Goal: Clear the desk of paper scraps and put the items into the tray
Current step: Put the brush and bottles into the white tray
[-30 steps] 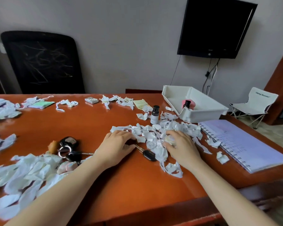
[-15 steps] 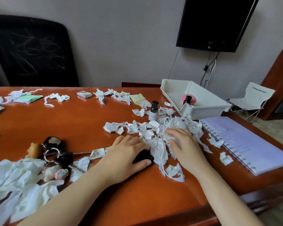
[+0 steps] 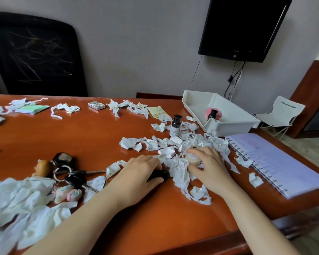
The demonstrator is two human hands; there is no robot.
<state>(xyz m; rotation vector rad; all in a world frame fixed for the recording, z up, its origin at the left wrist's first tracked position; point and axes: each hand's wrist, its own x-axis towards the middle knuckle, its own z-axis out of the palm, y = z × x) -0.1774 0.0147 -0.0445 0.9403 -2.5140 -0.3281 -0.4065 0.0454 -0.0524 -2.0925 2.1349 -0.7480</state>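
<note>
Left hand [image 3: 136, 174] palm-down on glossy red-brown wooden desk [image 3: 99, 138], fingers curled over black plastic key fob [image 3: 159, 175], thumb pressed to its near side, gripping it. Right hand [image 3: 212, 168] amid white torn paper scraps [image 3: 166, 147], fingers and thumb curved round small round cream-coloured object [image 3: 192, 159] with pinkish top; exact kind unclear. Scraps: mid-desk, between both hands and up to white plastic tray [image 3: 228, 127] at far right desk edge. Inside tray: pink round item [image 3: 219, 115] plus black-capped small bottle [image 3: 212, 113]. Near tray's left corner, upright small clear bottle with black cap [image 3: 175, 126], ringed by scraps. Purple spiral-bound notebook [image 3: 276, 162] flat, right of right hand. Bunch of keys with charms [image 3: 66, 172] at left, beside blurred white paper heap [image 3: 20, 203].
</note>
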